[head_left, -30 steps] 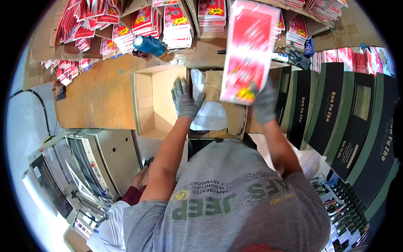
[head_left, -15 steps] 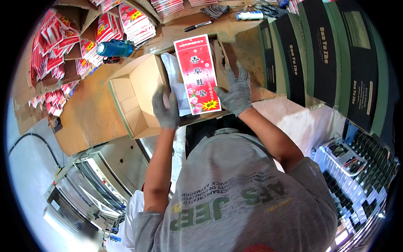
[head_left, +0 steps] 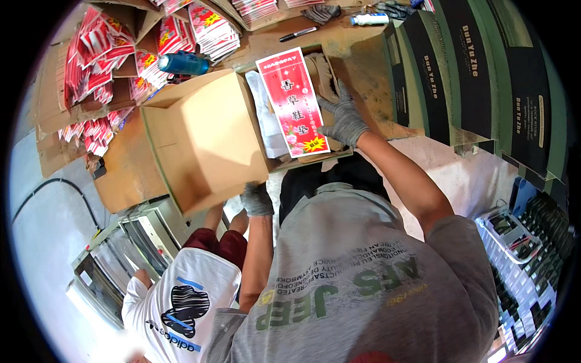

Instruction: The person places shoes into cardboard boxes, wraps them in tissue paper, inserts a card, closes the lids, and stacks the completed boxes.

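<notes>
An open shoebox [head_left: 340,153] lies on the table with white tissue paper [head_left: 272,132] and brown stuffing or contents that I cannot make out inside. A red and white flat insole packet [head_left: 290,100] lies across the top of it. To the left, the box lid [head_left: 203,142] is raised, its tan inside showing. My left hand [head_left: 257,198], in a grey glove, is closed on the lid's near corner; its fingertips are partly hidden. My right hand [head_left: 346,118], also gloved, rests at the box's right side with fingers apart, thumb by the packet's edge.
Stacks of red packets [head_left: 97,54] fill cartons at the far left, near a blue bottle [head_left: 183,63]. A black pen [head_left: 298,34] and white bottle [head_left: 369,19] lie behind. Dark green boxes [head_left: 472,72] stand at right. Another person [head_left: 181,302] is at lower left.
My left hand has moved down to the lid's near corner, and the lid has swung up and wider. My right hand stays at the box's right side. Another person has come into view.
</notes>
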Demonstrator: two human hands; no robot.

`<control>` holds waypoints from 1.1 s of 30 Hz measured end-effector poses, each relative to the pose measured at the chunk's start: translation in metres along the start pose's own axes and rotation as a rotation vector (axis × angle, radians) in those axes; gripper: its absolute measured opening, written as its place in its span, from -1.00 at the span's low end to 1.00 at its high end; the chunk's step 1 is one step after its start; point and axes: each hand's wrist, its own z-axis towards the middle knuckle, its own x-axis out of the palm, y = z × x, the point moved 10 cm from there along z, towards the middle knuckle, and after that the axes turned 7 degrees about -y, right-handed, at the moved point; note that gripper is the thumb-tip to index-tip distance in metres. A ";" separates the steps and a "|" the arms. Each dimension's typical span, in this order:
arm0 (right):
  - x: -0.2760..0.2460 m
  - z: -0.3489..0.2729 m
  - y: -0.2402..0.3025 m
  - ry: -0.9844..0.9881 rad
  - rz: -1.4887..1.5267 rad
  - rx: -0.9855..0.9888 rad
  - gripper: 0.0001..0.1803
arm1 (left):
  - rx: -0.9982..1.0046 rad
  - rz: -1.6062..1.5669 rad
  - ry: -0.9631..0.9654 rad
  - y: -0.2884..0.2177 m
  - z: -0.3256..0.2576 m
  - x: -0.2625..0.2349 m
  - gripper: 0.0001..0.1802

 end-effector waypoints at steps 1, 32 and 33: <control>0.003 0.001 -0.002 0.007 -0.006 -0.013 0.03 | 0.212 0.255 -0.039 -0.014 -0.013 0.002 -0.46; -0.076 0.077 0.112 -0.248 0.106 -0.231 -0.66 | 0.511 1.175 0.708 0.009 -0.077 0.234 -0.67; -0.092 0.059 0.115 -0.319 0.065 -0.206 -0.64 | 0.663 1.212 0.660 -0.023 -0.063 0.256 -0.63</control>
